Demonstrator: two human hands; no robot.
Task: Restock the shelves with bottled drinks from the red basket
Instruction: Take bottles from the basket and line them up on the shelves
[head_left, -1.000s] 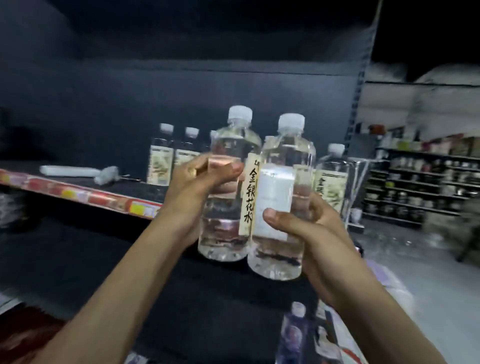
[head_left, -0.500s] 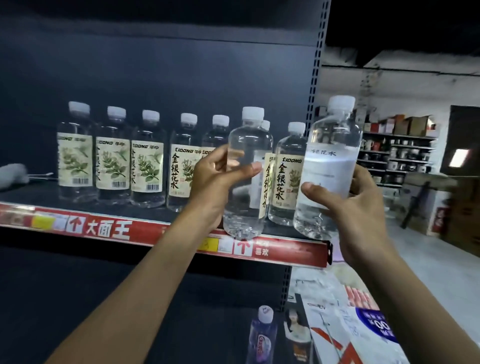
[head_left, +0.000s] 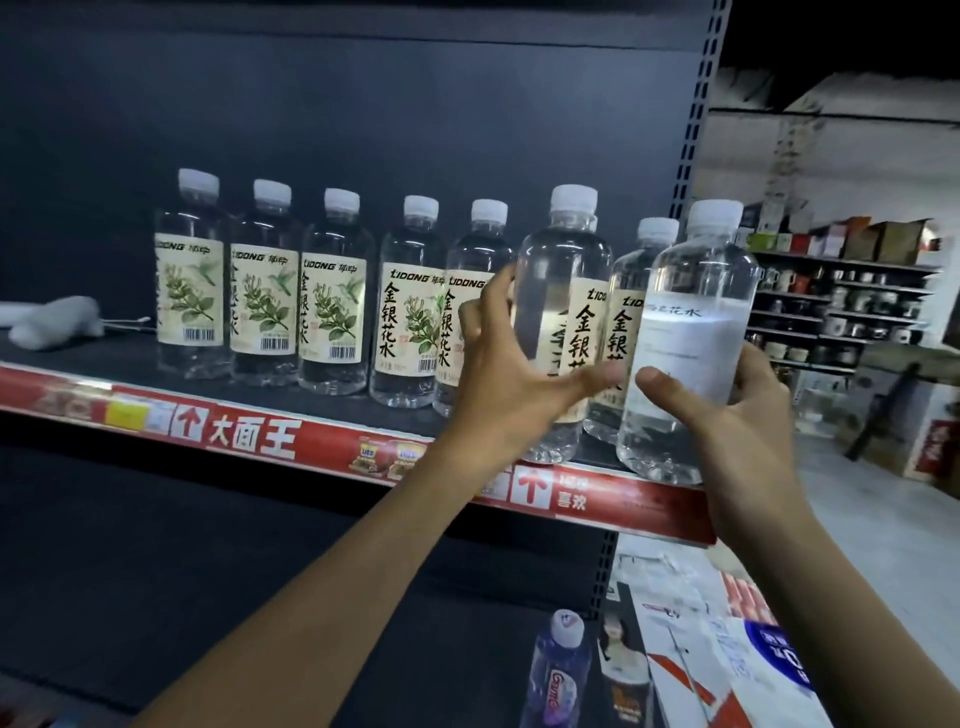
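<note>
L hand (head_left: 498, 384) now lets go, fingers wide; its bottle (head_left: 563, 291) stands at shelf (head_left: 249, 436) front. R hand (head_left: 737, 415) still grips 2nd bottle (head_left: 696, 332) at right end, prob. placed next.

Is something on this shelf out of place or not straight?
A white cloth-like bundle lies on the dark shelf, left of the row of clear plastic bottles; it is no drink. The cream labels also face different ways: plant pictures on the left, characters further right.
</note>
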